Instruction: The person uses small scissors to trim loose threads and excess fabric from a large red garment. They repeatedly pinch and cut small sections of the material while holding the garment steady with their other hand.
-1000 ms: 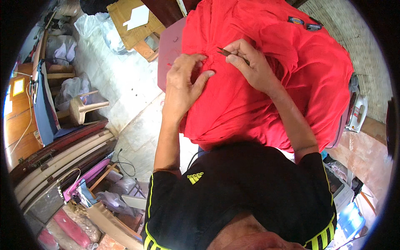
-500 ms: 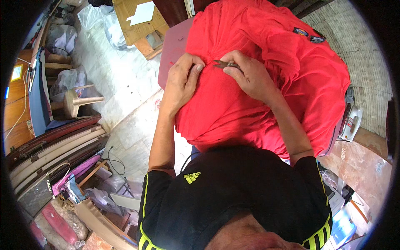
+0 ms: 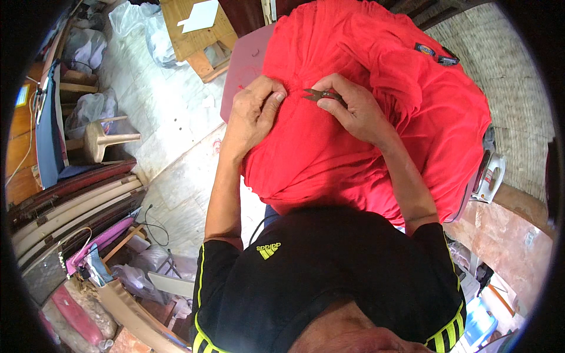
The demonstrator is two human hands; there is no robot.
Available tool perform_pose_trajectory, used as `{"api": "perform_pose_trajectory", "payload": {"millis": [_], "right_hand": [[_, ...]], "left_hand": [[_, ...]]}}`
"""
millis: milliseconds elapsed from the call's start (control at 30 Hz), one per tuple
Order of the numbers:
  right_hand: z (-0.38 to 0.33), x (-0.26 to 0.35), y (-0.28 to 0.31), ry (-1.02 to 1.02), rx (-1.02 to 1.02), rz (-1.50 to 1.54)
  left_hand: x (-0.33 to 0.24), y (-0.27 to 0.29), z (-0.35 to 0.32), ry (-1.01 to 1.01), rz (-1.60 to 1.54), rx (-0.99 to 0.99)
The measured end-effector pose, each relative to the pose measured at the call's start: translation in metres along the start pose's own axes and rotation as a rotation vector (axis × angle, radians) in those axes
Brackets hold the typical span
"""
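Observation:
A large piece of red cloth (image 3: 318,153) lies bunched over a pinkish board (image 3: 242,62) in front of me. My left hand (image 3: 256,112) pinches a gathered bit of this cloth between thumb and fingers, at its left side. In my right hand (image 3: 356,109) is a pair of small dark thread snips (image 3: 318,95), held with the blades pointing left toward the pinched spot. The blade tips stand apart, a short way from my left fingertips. Two dark labels (image 3: 425,49) show on the far right part of the cloth.
A white iron (image 3: 490,178) stands right of the cloth. Beyond the board at the left is a wooden table (image 3: 194,32) with white paper on it. Plastic bags (image 3: 162,41) lie on the tiled floor, and a small stool (image 3: 106,140) is at the left. Long boards are stacked below it.
The snips have turned slightly and their blades now show wider apart. My left hand still pinches the cloth in nearly the same place. The whole view has shifted a little.

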State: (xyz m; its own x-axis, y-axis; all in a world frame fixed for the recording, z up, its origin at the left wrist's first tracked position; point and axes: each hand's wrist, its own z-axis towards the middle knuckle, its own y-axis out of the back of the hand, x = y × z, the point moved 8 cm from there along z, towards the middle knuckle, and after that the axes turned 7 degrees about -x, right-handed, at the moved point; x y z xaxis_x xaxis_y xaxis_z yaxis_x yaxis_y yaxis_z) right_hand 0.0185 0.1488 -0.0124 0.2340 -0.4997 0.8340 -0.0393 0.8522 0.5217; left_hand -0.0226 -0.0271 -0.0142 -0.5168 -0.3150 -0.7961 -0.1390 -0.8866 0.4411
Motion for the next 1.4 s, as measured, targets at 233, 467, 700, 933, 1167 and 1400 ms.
{"api": "perform_pose_trajectory", "payload": {"millis": [233, 467, 700, 933, 1167, 1400], "right_hand": [[0.003, 0.018, -0.01, 0.053, 0.038, -0.176], [0.011, 0.024, -0.015, 0.028, 0.111, -0.26], [0.004, 0.021, 0.017, 0.071, -0.087, -0.09], [0.001, -0.003, 0.024, 0.042, -0.231, -0.326], [0.007, -0.001, 0.028, 0.139, -0.324, -0.243], [0.003, -0.016, 0.028, 0.054, -0.39, 0.071]], "left_hand": [[0.006, 0.006, -0.006, 0.039, -0.084, -0.115], [-0.003, 0.008, -0.005, -0.023, -0.111, -0.154], [0.004, 0.031, 0.0, 0.072, 0.034, -0.447], [-0.023, -0.022, 0.023, -0.176, 0.04, 0.006], [-0.027, -0.028, 0.025, -0.142, 0.1, -0.03], [-0.046, -0.038, 0.026, -0.306, 0.284, -0.078]]}}
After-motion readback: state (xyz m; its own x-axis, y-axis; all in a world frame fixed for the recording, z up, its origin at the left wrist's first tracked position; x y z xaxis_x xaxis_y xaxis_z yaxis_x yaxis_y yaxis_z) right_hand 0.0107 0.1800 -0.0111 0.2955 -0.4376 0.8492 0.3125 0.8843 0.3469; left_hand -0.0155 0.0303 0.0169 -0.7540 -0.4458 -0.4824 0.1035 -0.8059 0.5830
